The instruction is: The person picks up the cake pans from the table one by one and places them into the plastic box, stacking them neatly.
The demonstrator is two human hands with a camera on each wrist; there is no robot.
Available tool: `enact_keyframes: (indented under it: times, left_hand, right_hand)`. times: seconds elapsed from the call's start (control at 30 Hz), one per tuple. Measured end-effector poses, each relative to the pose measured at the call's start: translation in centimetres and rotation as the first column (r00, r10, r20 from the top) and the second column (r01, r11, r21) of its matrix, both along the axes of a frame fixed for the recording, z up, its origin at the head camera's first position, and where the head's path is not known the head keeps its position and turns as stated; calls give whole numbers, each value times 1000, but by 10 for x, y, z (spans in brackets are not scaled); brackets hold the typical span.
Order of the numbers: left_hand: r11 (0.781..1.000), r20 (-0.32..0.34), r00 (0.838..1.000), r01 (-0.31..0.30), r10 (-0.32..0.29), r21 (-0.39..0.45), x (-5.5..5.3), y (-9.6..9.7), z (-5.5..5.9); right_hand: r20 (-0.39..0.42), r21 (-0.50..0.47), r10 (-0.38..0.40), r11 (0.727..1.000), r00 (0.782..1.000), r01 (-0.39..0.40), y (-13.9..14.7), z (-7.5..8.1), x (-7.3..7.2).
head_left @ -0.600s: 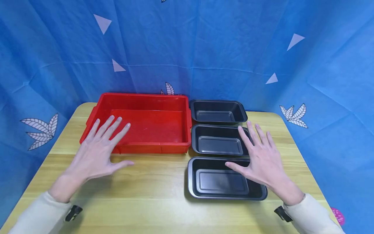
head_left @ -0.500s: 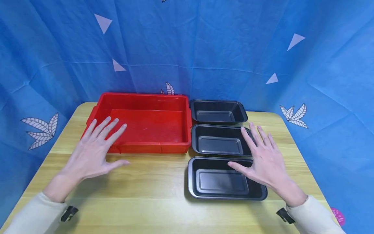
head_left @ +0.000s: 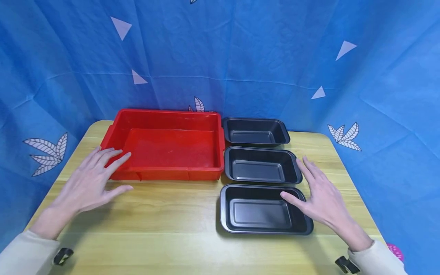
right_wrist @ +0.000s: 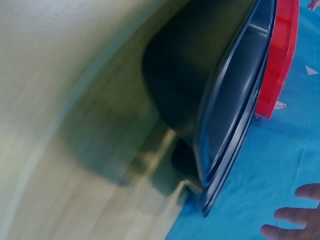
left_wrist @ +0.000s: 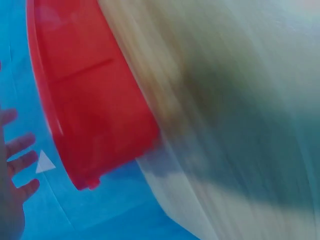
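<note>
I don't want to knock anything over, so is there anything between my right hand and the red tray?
Yes: the middle black pan, just right of the red tray, lies between it and your right hand. The near black pan lies close to that path too. Nothing else visible stands between them.

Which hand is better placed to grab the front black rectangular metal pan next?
Likely the right hand: it is empty, by the right end of that pan, while the left hand is near the red rectangular plastic tray.
</note>
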State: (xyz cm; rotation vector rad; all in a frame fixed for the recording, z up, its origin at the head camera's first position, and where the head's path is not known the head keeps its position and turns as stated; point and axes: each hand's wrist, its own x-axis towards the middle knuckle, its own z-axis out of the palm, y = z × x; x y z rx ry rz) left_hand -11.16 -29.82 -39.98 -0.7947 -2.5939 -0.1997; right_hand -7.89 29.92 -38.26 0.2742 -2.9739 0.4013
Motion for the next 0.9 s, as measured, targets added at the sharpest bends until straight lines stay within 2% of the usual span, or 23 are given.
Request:
enact_keyframes:
  times: [0.13, 0.33, 0.63, 0.9]
  left_hand:
    - [1000, -11, 1000, -2, 2, 3, -1, -6, -3]
    - [1000, -26, 999, -19, 19, -8, 0, -14, -5]
    - [999, -3, 999, -40, 40, -15, 0, -20, -11]
    - [997, -3, 998, -62, 62, -40, -3, -20, -13]
  right_hand:
    - [74, -38, -59, 997, 996, 62, 5, 0, 3]
    - [188, -64, -116, 989, 975, 130, 13, -3, 6]
    - [265, -191, -113, 967, 958, 167, 27, -15, 13]
    - [374, -269, -131, 932, 918, 243, 37, -29, 16]
